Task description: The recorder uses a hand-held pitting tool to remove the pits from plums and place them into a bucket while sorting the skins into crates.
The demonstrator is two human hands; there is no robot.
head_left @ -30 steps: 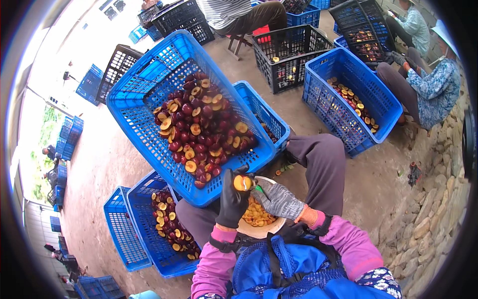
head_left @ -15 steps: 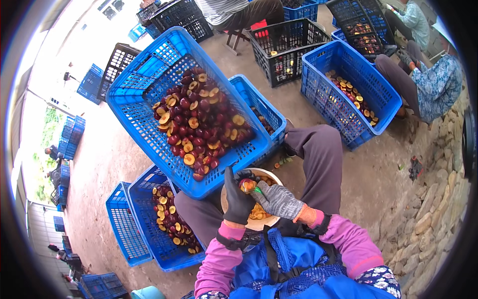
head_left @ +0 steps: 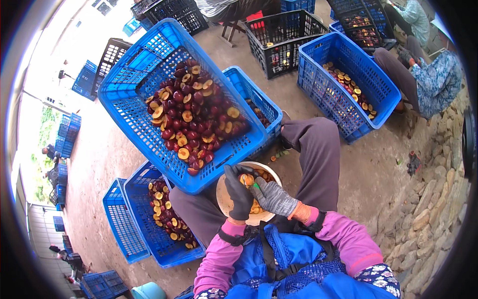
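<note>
Head view: the left hand (head_left: 239, 195), clamped on one cut fruit (head_left: 246, 179), and the right hand (head_left: 277, 198), closed round one green tool (head_left: 256, 186), work together above one pale bowl (head_left: 224, 196) of orange pieces (head_left: 256, 207); ahead, one tilted blue crate (head_left: 127, 99) holds many red plums (head_left: 186, 119), some halved.

Plum piece (head_left: 246, 180), orange flesh showing, in left fingers (head_left: 231, 177); green tool (head_left: 256, 186) at right fingers (head_left: 264, 191), just beside plum.

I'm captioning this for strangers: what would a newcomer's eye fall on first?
Probably the big blue crate of red fruit, left of centre. By its near corner, the black-gloved left hand holds a fruit piece above a pale bowl between the legs, the grey-gloved right hand beside it.
</note>
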